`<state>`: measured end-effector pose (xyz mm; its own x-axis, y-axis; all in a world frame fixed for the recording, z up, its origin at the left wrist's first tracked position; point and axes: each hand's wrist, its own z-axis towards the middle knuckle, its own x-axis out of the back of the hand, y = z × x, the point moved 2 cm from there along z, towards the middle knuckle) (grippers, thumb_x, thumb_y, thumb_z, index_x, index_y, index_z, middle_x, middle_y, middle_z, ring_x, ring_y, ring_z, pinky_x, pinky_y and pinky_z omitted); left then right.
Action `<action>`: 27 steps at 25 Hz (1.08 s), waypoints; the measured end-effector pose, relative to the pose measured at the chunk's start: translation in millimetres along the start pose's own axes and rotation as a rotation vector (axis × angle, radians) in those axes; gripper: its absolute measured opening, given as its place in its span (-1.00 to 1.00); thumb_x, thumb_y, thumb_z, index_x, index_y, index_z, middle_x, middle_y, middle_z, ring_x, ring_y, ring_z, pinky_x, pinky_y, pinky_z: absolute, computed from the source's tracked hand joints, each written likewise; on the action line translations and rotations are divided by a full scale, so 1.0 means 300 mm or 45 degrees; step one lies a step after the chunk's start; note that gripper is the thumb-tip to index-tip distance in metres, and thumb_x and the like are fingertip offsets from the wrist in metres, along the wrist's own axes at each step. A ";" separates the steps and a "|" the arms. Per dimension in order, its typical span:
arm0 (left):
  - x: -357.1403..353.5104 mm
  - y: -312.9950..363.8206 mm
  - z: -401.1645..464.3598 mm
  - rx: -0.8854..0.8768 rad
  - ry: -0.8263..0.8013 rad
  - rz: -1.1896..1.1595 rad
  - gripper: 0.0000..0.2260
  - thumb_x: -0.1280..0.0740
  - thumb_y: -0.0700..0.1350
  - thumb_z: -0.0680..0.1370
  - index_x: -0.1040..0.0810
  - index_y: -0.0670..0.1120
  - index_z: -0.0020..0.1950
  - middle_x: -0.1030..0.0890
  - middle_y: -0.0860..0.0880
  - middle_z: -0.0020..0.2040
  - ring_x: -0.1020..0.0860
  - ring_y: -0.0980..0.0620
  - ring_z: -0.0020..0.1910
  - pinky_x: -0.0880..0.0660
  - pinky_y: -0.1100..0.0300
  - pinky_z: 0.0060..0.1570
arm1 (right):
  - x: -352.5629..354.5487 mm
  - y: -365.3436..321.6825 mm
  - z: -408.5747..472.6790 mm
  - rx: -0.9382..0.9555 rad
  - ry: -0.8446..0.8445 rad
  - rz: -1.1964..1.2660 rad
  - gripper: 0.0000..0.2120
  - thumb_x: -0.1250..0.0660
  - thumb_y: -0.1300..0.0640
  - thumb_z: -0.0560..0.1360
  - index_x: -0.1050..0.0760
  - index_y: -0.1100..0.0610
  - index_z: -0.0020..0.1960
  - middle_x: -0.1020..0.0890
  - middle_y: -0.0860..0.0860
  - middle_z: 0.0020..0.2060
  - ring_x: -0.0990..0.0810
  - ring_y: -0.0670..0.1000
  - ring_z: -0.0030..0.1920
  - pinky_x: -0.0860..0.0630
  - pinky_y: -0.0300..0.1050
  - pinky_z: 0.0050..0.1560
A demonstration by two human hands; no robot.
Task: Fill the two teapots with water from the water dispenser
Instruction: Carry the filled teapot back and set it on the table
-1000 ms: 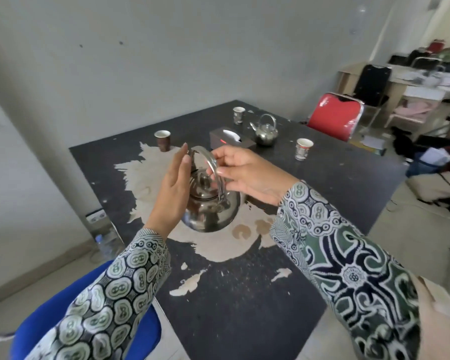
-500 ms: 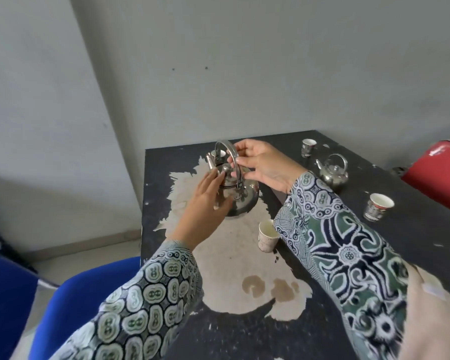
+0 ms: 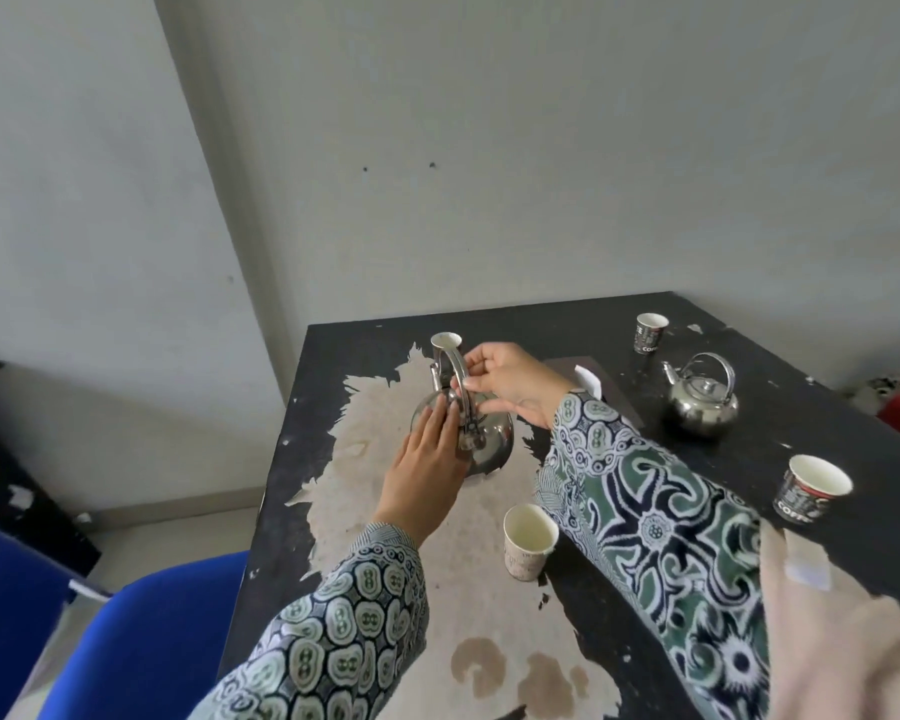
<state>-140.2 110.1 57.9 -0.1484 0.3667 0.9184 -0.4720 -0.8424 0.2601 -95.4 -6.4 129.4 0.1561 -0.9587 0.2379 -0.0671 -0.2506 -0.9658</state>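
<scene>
A shiny steel teapot [image 3: 489, 439] sits on the worn black table [image 3: 749, 459], near its far left part. My right hand [image 3: 510, 381] pinches the teapot's upright arched handle. My left hand [image 3: 427, 459] rests flat on the lid and left side of that teapot, covering the lid knob. A second steel teapot [image 3: 702, 402] with its handle up stands untouched further right. No water dispenser is in view.
Paper cups stand around: one [image 3: 530, 540] just in front of the held teapot, one [image 3: 446, 343] behind it, one [image 3: 649, 332] at the back, one [image 3: 811, 488] on the right. A dark tissue box [image 3: 588, 374] lies behind my right wrist. Blue chairs [image 3: 126, 626] stand at lower left.
The view swung left and the teapot went from being lifted above the table to sitting on it. My left hand slid from its side onto the lid.
</scene>
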 end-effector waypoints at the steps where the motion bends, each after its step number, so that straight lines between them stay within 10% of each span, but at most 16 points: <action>1: -0.031 -0.005 0.023 -0.013 -0.017 0.010 -0.46 -0.09 -0.14 0.62 0.14 -0.17 0.49 0.12 -0.11 0.54 0.13 -0.07 0.52 0.15 0.15 0.44 | 0.016 0.029 0.031 -0.029 -0.003 -0.001 -0.87 -0.20 0.39 0.49 -0.43 0.20 -0.05 -0.53 0.02 -0.21 -0.54 -0.03 -0.10 -0.53 -0.06 -0.04; 19: -0.601 -0.258 0.311 0.112 -0.111 -0.136 -0.44 -0.18 -0.10 0.59 0.05 0.03 0.51 0.01 0.02 0.55 0.01 0.11 0.51 -0.30 0.14 0.34 | 0.135 0.526 0.431 -0.175 -0.001 0.110 -0.86 -0.23 0.37 0.48 -0.43 0.20 0.01 -0.55 -0.02 -0.25 -0.56 -0.08 -0.18 -0.52 -0.14 -0.03; 27: -0.701 -0.348 0.423 0.158 -0.027 -0.267 -0.39 -0.32 -0.20 0.50 -0.11 -0.09 0.48 -0.08 -0.09 0.52 0.02 0.04 0.49 -0.11 0.21 0.37 | 0.173 0.705 0.523 0.068 -0.245 -0.773 -0.46 -0.31 0.01 0.47 -0.26 0.08 0.40 -0.30 -0.04 0.43 -0.32 -0.06 0.38 -0.23 -0.20 0.33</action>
<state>50.6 70.8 -124.5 -0.0395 0.5316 0.8461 -0.3798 -0.7911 0.4794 53.0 -88.0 -78.7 0.3256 -0.6055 0.7262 0.1373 -0.7297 -0.6699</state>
